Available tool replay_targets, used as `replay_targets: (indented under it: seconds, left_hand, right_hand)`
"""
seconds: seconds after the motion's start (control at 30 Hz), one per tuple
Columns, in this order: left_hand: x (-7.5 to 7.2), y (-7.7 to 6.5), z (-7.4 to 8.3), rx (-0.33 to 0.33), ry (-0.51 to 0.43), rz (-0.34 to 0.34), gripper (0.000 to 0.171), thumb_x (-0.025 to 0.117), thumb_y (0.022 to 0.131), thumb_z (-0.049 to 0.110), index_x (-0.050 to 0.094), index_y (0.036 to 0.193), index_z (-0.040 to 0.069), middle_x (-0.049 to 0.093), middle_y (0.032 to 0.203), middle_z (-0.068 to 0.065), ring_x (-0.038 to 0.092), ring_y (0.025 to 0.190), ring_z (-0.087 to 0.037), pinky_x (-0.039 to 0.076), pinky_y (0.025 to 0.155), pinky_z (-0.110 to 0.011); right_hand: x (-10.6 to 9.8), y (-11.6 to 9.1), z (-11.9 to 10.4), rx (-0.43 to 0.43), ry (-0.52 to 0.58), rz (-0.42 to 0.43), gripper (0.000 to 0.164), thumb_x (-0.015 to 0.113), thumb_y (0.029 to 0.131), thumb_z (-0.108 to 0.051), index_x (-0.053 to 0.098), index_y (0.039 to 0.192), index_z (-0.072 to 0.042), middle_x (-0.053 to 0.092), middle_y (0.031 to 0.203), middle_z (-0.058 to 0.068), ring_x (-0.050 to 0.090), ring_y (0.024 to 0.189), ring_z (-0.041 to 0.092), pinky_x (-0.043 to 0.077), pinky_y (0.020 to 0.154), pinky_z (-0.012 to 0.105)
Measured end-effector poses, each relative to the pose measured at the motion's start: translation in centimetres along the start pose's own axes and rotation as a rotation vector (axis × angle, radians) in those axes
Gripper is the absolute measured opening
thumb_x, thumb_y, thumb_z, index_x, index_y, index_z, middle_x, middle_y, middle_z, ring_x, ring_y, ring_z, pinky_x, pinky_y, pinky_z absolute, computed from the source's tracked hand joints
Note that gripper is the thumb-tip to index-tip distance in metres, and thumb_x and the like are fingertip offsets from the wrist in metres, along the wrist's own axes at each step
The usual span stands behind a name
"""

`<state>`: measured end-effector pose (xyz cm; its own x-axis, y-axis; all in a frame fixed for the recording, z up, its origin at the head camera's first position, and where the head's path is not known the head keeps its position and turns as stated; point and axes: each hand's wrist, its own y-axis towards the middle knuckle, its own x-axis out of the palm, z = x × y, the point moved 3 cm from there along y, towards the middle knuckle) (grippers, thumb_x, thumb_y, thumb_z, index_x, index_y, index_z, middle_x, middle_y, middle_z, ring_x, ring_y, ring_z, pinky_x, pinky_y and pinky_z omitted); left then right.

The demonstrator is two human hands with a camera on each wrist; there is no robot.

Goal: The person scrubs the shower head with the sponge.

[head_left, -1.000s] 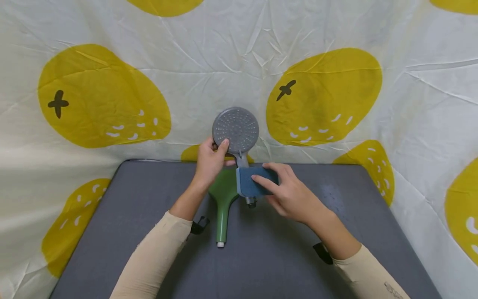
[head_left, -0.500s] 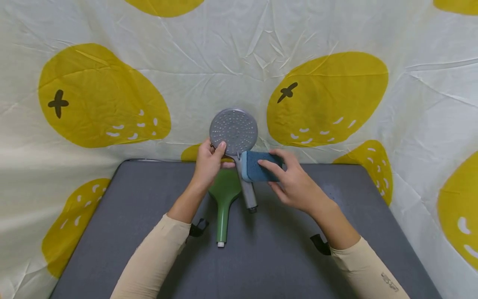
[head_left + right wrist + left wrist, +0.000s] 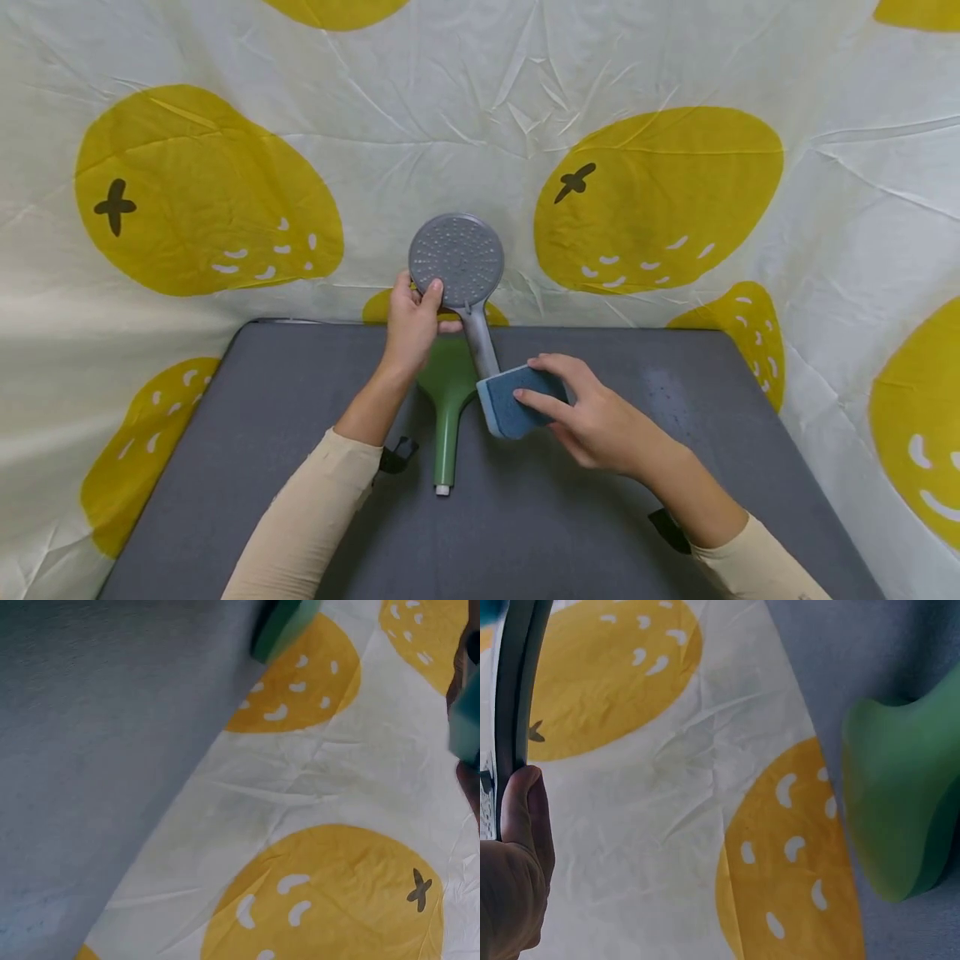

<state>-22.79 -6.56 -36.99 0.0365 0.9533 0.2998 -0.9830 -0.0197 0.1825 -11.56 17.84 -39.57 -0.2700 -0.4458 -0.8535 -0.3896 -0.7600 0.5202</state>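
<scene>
My left hand grips a grey shower head at the lower left rim of its round face, thumb on the front. The nozzle face points toward me and the handle slants down to the right. My right hand pinches a blue sponge, which overlaps the handle's lower end and hides it. In the left wrist view, the shower head shows edge-on beside the thumb. Only a corner of the sponge appears at the right edge of the right wrist view.
Behind the hands, a green shower head lies on the dark grey table, its handle toward me. A white curtain with yellow lemon prints hangs around the table's back and sides. A faint wet-looking patch marks the table at right.
My right hand has moved the sponge up along the shower head's handle, then down to its lower end, where the sponge now tilts. The shower head has shifted slightly left with my left hand.
</scene>
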Motion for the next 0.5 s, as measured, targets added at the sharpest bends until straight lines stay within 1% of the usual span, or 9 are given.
replay_targets:
  seconds: [0.1,0.17,0.2,0.27,0.33,0.43,0.5]
  left_hand:
    - [0.0,0.1,0.0,0.004,-0.001,0.001,0.036,0.041,0.11,0.004,0.035,0.145,-0.006,0.058,0.136,-0.031,0.069,0.099,-0.019,0.063,0.058,-0.031]
    - [0.1,0.1,-0.1,0.004,-0.004,-0.003,0.037,0.041,0.11,0.004,0.035,0.145,-0.005,0.058,0.137,-0.03,0.069,0.101,-0.02,0.063,0.058,-0.031]
    - [0.2,0.1,-0.1,0.002,-0.002,-0.008,0.036,0.041,0.11,0.004,0.035,0.145,-0.005,0.058,0.137,-0.03,0.068,0.101,-0.02,0.063,0.058,-0.031]
    - [0.3,0.0,-0.1,-0.004,0.01,-0.021,0.036,0.04,0.11,0.004,0.035,0.145,-0.005,0.058,0.138,-0.03,0.068,0.101,-0.02,0.063,0.059,-0.03]
    - [0.4,0.0,-0.1,-0.012,0.018,-0.037,0.036,0.04,0.11,0.004,0.034,0.145,-0.004,0.057,0.138,-0.03,0.068,0.102,-0.02,0.063,0.06,-0.029]
    - [0.6,-0.2,-0.1,-0.019,0.023,-0.057,0.036,0.038,0.111,0.005,0.033,0.145,-0.004,0.056,0.14,-0.029,0.067,0.103,-0.02,0.063,0.06,-0.029]
    - [0.7,-0.2,-0.1,-0.02,0.015,-0.065,0.036,0.037,0.111,0.005,0.032,0.146,-0.004,0.055,0.142,-0.028,0.067,0.105,-0.02,0.063,0.06,-0.028]
  right_hand:
    - [-0.2,-0.3,-0.2,-0.036,0.001,0.019,0.041,0.041,0.106,-0.023,0.062,0.14,-0.015,0.049,0.145,0.027,0.047,0.134,0.041,0.039,0.119,0.04]
    - [-0.2,-0.2,-0.1,-0.035,0.0,0.013,0.04,0.042,0.106,-0.023,0.062,0.14,-0.015,0.048,0.145,0.026,0.046,0.135,0.041,0.037,0.12,0.04]
    - [-0.2,-0.1,0.0,-0.027,0.002,0.004,0.041,0.043,0.105,-0.022,0.061,0.141,-0.016,0.048,0.146,0.026,0.046,0.136,0.041,0.039,0.119,0.042]
    - [-0.1,0.2,0.4,-0.001,0.004,-0.015,0.041,0.047,0.104,-0.019,0.059,0.142,-0.017,0.046,0.148,0.025,0.045,0.136,0.04,0.047,0.113,0.046]
    - [0.0,0.7,1.0,0.032,0.013,-0.018,0.044,0.057,0.099,-0.013,0.057,0.143,-0.016,0.045,0.149,0.025,0.046,0.135,0.04,0.052,0.104,0.051]
    - [0.2,1.4,2.0,0.077,0.044,0.017,0.055,0.07,0.089,-0.004,0.056,0.141,-0.012,0.044,0.148,0.026,0.048,0.132,0.039,0.056,0.094,0.049]
    - [0.3,1.8,2.6,0.097,0.067,0.05,0.06,0.074,0.084,-0.001,0.055,0.14,-0.01,0.044,0.148,0.027,0.049,0.13,0.039,0.057,0.089,0.047]
